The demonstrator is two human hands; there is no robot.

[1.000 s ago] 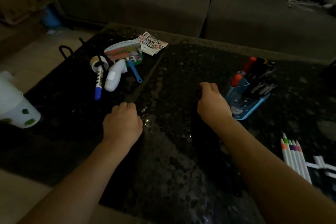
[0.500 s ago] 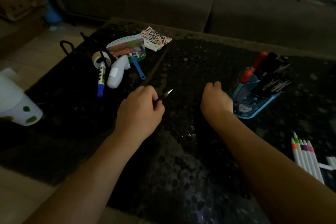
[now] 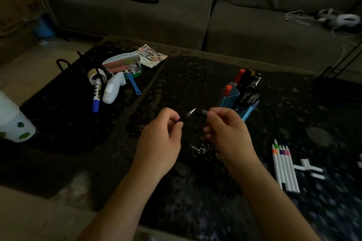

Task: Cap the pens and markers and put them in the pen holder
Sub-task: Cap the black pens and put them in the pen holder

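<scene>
Dim light falls over a dark, speckled low table (image 3: 195, 191) set before a grey fabric sofa (image 3: 137, 15). Above its middle, the left hand (image 3: 158, 143) has its fingers pinched around a slim black pen (image 3: 186, 116), whose bare metal tip points up and right. Just beside that tip, the right hand (image 3: 229, 135) has its fingers curled around a small dark cap with a pale end (image 3: 203, 112); cap and tip are close but apart. Behind the right hand stands a blue plastic pen holder (image 3: 248, 107), already carrying red and black markers. A row of white, uncapped colour-tipped markers (image 3: 284, 168) lies on the table to the right, with loose white caps (image 3: 311, 170) just beside them. Capping looks imminent, and the risk is misalignment: in this gloom the fine tip could miss the narrow opening and jab a fingertip, or the cap could slip from the fingers and vanish against the dark surface.
</scene>
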